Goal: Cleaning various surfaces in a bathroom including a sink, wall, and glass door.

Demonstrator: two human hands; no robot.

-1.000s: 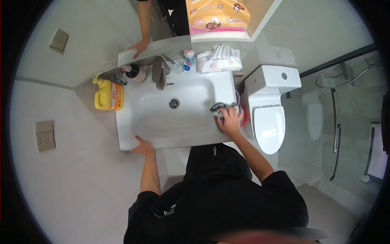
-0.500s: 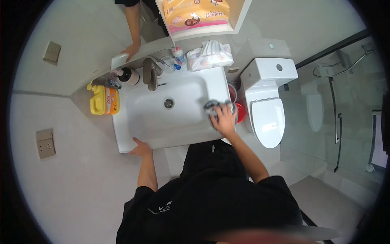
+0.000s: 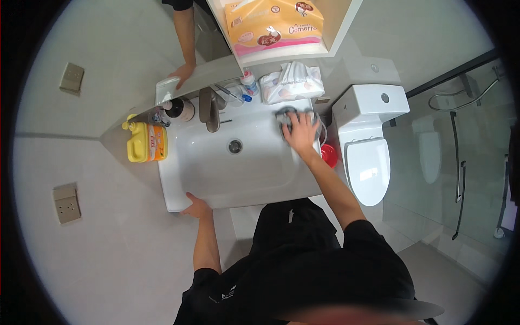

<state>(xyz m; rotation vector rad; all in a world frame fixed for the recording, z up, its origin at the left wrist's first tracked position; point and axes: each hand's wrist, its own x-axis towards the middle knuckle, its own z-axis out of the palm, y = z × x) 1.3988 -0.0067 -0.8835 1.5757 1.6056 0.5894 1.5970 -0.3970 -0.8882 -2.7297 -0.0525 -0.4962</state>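
A white washbasin [image 3: 254, 187] spans the middle, with a brown-grey tap [image 3: 208, 111] at its back and a metal drain [image 3: 235, 146] in its bowl. At its front left corner my left hand [image 3: 199, 207] clasps the rim, thumb on top and fingers over the outer edge. On the right ledge my right hand [image 3: 301, 134] presses down on a grey cloth [image 3: 285, 114], fingers spread over it. Part of the cloth is hidden under the palm. Just behind that hand lies a white soft pack of tissues [image 3: 291, 86].
Left of the basin stands a yellow pump jug [image 3: 146, 142], with a dark pump bottle [image 3: 180, 110] behind. A clear cup [image 3: 234, 93] and a white bottle [image 3: 248, 82] stand by the tap. A red bucket [image 3: 329, 155] and a toilet [image 3: 368, 162] are right. A mirror [image 3: 216, 73] hangs behind.
My right hand has slid the cloth backward along the right ledge, toward the tissue pack. My left hand stays at the front left rim. The whole view has shifted slightly.
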